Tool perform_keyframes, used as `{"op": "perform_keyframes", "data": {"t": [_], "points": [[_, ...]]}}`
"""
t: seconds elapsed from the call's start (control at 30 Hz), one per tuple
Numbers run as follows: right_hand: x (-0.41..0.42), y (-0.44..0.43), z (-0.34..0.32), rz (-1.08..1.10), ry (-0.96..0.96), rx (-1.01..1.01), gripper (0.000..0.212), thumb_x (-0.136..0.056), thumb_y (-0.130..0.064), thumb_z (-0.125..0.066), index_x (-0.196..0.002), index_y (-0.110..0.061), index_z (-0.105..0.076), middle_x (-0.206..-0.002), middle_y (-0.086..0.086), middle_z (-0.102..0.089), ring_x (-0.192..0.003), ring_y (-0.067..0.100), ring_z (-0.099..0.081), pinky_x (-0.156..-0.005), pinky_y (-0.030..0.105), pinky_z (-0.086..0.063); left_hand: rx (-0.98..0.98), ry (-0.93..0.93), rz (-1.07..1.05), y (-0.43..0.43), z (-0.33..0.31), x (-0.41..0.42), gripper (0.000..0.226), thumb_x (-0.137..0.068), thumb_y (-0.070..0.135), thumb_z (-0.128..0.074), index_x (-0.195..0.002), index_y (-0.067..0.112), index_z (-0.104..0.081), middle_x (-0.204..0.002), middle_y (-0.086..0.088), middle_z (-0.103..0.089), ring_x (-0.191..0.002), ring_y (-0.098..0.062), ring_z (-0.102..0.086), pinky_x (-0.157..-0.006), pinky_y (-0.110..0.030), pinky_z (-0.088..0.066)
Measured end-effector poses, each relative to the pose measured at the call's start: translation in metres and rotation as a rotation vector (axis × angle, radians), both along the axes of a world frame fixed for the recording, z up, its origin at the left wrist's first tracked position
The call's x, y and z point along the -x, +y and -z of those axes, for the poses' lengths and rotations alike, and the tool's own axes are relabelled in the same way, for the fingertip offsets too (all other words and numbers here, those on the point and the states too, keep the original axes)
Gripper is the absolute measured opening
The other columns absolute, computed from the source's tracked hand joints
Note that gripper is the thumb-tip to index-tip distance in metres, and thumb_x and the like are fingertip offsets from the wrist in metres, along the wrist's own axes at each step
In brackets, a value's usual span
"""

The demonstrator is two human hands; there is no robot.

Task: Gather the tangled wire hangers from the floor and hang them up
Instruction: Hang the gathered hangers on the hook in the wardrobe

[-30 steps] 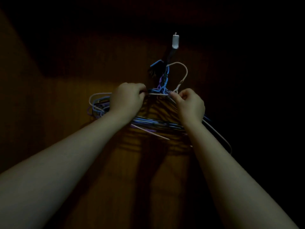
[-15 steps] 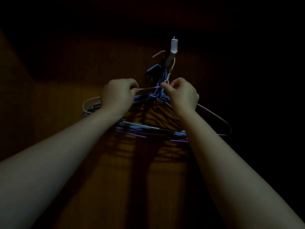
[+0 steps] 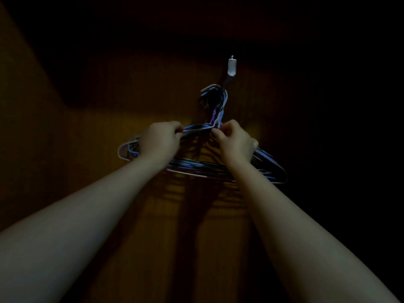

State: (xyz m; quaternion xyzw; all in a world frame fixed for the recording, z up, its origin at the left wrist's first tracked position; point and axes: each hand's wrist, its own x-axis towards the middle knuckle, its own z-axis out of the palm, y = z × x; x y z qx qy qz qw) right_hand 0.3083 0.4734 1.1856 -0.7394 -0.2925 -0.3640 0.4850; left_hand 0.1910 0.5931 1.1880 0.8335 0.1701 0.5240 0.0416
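Note:
A bunch of several wire hangers (image 3: 196,168) in blue, purple and white hangs flat against a dark wooden surface. Their hook ends (image 3: 215,97) are gathered on a small white wall hook (image 3: 232,66) above my hands. My left hand (image 3: 160,141) grips the upper wires on the left shoulder of the bunch. My right hand (image 3: 235,142) pinches the wires just below the necks, close to the twisted stems. Both forearms reach up from the bottom of the head view. The scene is very dim.
The brown wooden wall or door (image 3: 87,149) fills the view behind the hangers. Its upper part and the whole right side are in deep shadow, and nothing can be made out there.
The white hanger's hook, held loose beside the bunch a second ago, now sits with the other hooks on the wall hook. Its right shoulder has closed in against the bunch.

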Motion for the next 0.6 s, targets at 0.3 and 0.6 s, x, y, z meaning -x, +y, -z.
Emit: {"op": "perform_keyframes", "data": {"t": [0.3,0.6], "points": [[0.022,-0.028,0.031,0.102,-0.006,0.088,0.045,-0.094,-0.046,-0.047,-0.135,-0.026,-0.048,-0.138,-0.006,-0.05,-0.131,0.016,-0.039,-0.115,0.046,-0.012,-0.032,0.144,0.007,-0.011,0.014,0.01,0.051,-0.095,0.029,-0.049,-0.141,0.011,-0.038,-0.146,-0.008,-0.039,-0.134,-0.028,-0.033,-0.108,-0.039,-0.03],[0.072,-0.07,0.05,0.301,0.034,0.116,0.035,-0.096,-0.039,-0.044,-0.125,-0.025,-0.057,-0.128,-0.003,-0.058,-0.122,0.019,-0.047,-0.113,0.045,-0.016,-0.062,0.222,0.189,-0.038,0.036,0.031,0.054,-0.096,0.032,-0.044,-0.145,0.014,-0.031,-0.153,-0.006,-0.028,-0.141,-0.025,-0.022,-0.112,-0.046,-0.025]]}}
